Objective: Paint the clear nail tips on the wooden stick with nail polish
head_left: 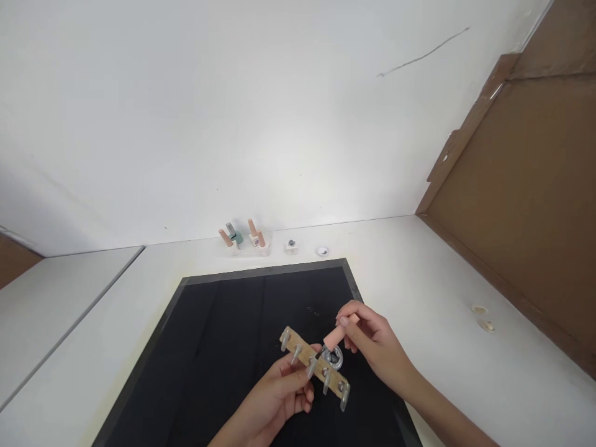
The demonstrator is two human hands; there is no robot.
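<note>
Tan cardboard strip carrying a row of clear false nail tips sits low in the frame, just right of centre, held above the black mat by the left hand, whose fingers are closed around its lower edge. The right hand pinches a peach-coloured nail polish cap with its brush, the dark brush tip pointing down at a tip near the strip's middle. All the tips look clear or greyish; whether any is coated cannot be told, so most painting seems left. Small polish bottles stand well apart at the white surface's far edge.
</note>
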